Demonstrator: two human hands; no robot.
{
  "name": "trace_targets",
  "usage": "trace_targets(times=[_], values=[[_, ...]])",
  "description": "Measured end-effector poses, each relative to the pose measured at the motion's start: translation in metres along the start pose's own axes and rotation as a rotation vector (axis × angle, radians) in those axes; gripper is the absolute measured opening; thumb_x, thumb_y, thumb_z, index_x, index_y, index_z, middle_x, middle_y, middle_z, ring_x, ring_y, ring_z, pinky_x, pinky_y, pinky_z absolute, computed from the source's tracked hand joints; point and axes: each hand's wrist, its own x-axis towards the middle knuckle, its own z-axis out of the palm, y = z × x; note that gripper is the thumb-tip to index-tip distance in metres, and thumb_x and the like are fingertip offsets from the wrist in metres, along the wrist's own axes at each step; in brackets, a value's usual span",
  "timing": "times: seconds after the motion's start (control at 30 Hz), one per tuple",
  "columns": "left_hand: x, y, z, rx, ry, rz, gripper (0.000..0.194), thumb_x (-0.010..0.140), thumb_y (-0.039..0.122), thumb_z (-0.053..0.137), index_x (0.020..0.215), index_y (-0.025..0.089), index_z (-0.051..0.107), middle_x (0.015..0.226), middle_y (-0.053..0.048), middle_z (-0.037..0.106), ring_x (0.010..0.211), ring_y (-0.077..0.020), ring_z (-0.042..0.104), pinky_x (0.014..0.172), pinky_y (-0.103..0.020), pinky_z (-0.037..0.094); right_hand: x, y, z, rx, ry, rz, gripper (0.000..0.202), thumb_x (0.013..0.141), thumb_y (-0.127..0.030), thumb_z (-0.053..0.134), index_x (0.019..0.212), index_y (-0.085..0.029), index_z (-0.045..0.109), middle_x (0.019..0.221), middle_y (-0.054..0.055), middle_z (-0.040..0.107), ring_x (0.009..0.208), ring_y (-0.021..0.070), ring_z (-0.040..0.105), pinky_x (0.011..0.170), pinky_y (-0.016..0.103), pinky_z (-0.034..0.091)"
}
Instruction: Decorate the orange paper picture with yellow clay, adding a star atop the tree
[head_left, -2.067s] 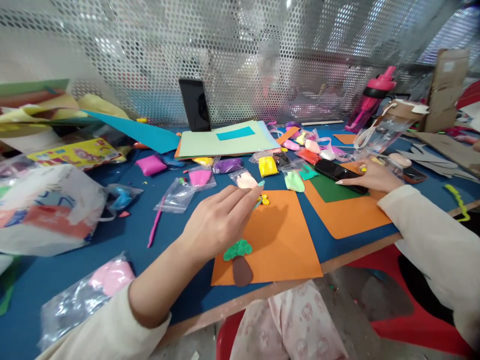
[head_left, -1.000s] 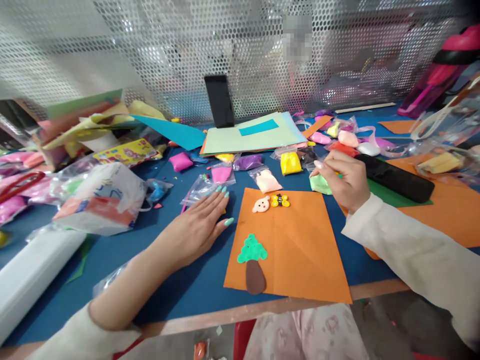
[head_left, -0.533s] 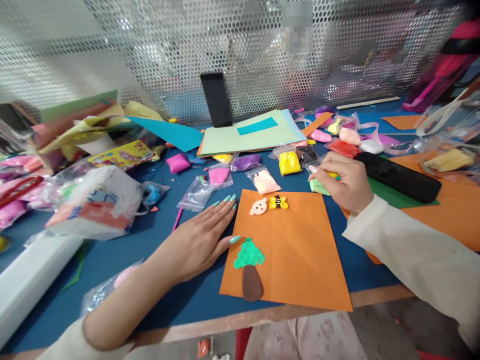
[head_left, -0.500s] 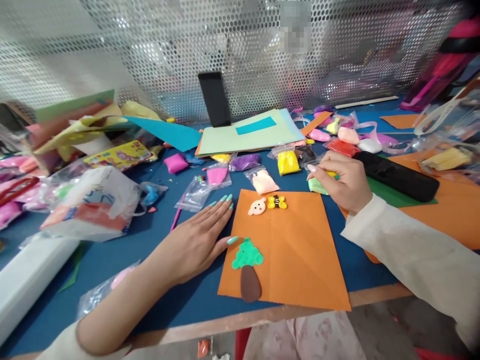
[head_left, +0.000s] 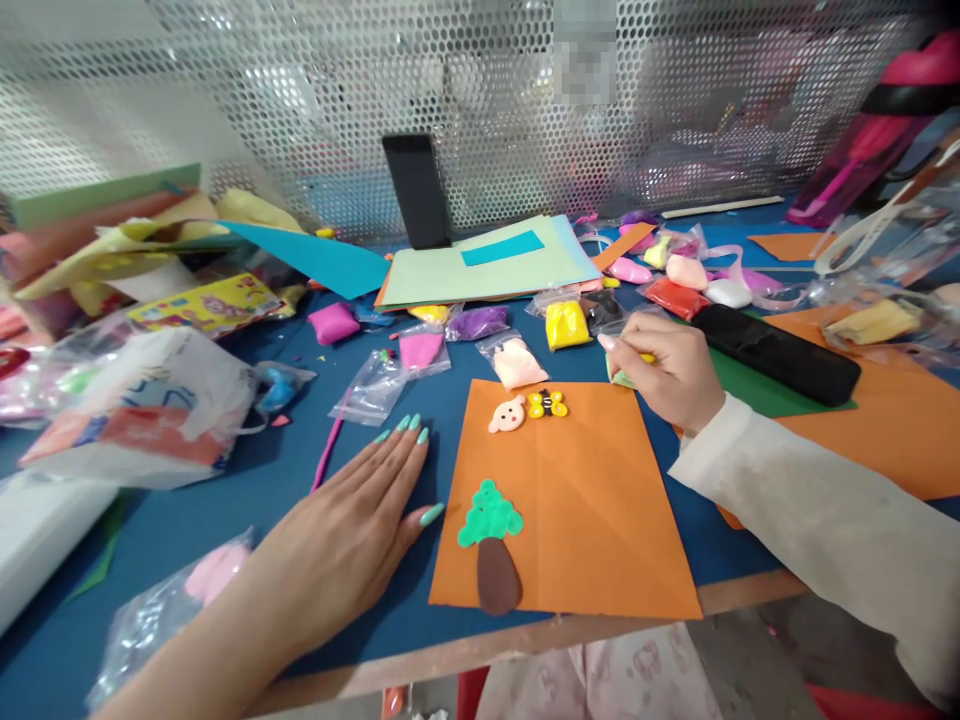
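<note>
My left hand (head_left: pixel 367 520) lies flat and palm down on the blue table, fingers stretched out, just left of an orange sheet (head_left: pixel 592 500) and beside a thin magenta stick (head_left: pixel 328 455). My right hand (head_left: pixel 667 365) is closed near the sheet's upper right corner, thumb and fingers pinched; what is between them is mostly hidden. A light green clay packet (head_left: pixel 621 374) shows just under those fingers. On the sheet are a clay tree with a green crown (head_left: pixel 489 515) and brown trunk (head_left: pixel 498 577), a pale clay face (head_left: pixel 508 413) and a yellow-and-black clay butterfly (head_left: pixel 547 404).
Clay packets in yellow (head_left: pixel 567 325), peach (head_left: pixel 514 362) and purple (head_left: pixel 478 322) lie behind the sheet. Farther back are stacked papers (head_left: pixel 442 280) and an upright phone (head_left: pixel 416 190). Another black phone (head_left: pixel 780 355) rests at right. A white bag (head_left: pixel 150 400) stands at left.
My left hand has slid left and nearer to me, so its thumb no longer reaches over the orange sheet. My right hand stays pinched near the same corner. The view has shifted slightly.
</note>
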Motion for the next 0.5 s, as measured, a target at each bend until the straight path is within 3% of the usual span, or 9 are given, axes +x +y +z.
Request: trace_targets(times=[0.07, 0.17, 0.33, 0.4, 0.5], values=[[-0.002, 0.005, -0.005, -0.017, -0.006, 0.065, 0.058, 0.093, 0.029, 0.029, 0.142, 0.001, 0.02, 0.124, -0.022, 0.057, 0.109, -0.0294, 0.061, 0.085, -0.037, 0.055, 0.001, -0.001, 0.001, 0.015, 0.033, -0.004, 0.044, 0.09, -0.025, 0.05, 0.047, -0.016, 0.042, 0.054, -0.002, 0.039, 0.052, 0.009, 0.042, 0.053, 0.027, 0.028], [0.001, 0.004, -0.004, -0.076, -0.054, 0.137, 0.051, 0.092, 0.026, 0.032, 0.137, 0.003, 0.034, 0.13, -0.019, 0.053, 0.119, -0.028, 0.054, 0.094, -0.037, 0.052, 0.002, -0.002, 0.004, 0.036, 0.076, -0.005, 0.046, 0.091, -0.027, 0.049, 0.049, -0.018, 0.031, 0.053, -0.004, 0.031, 0.049, 0.0079, 0.035, 0.051, 0.027, 0.024], [-0.003, -0.008, 0.0, 0.074, -0.001, 0.077, 0.044, 0.09, 0.02, 0.03, 0.124, -0.001, 0.049, 0.116, -0.022, 0.062, 0.104, -0.0311, 0.063, 0.086, -0.043, 0.056, 0.001, -0.003, 0.007, 0.027, 0.057, -0.013, 0.047, 0.09, -0.029, 0.049, 0.049, -0.017, 0.031, 0.051, -0.004, 0.031, 0.047, 0.0079, 0.033, 0.05, 0.027, 0.023], [-0.006, -0.001, -0.005, 0.079, -0.005, 0.101, 0.044, 0.089, 0.02, 0.031, 0.122, -0.002, 0.051, 0.114, -0.022, 0.064, 0.101, -0.0304, 0.065, 0.082, -0.04, 0.058, 0.001, -0.002, 0.007, 0.029, 0.082, 0.001, 0.048, 0.09, -0.03, 0.049, 0.049, -0.018, 0.028, 0.051, -0.004, 0.028, 0.047, 0.0081, 0.031, 0.05, 0.027, 0.022], [-0.002, 0.012, -0.008, -0.006, 0.01, 0.161, 0.046, 0.09, 0.029, 0.033, 0.117, -0.001, 0.055, 0.117, -0.022, 0.062, 0.109, -0.0314, 0.061, 0.089, -0.041, 0.055, 0.001, -0.001, 0.008, 0.028, 0.071, 0.003, 0.049, 0.091, -0.034, 0.048, 0.049, -0.018, 0.029, 0.051, -0.004, 0.029, 0.048, 0.0083, 0.032, 0.05, 0.027, 0.022]])
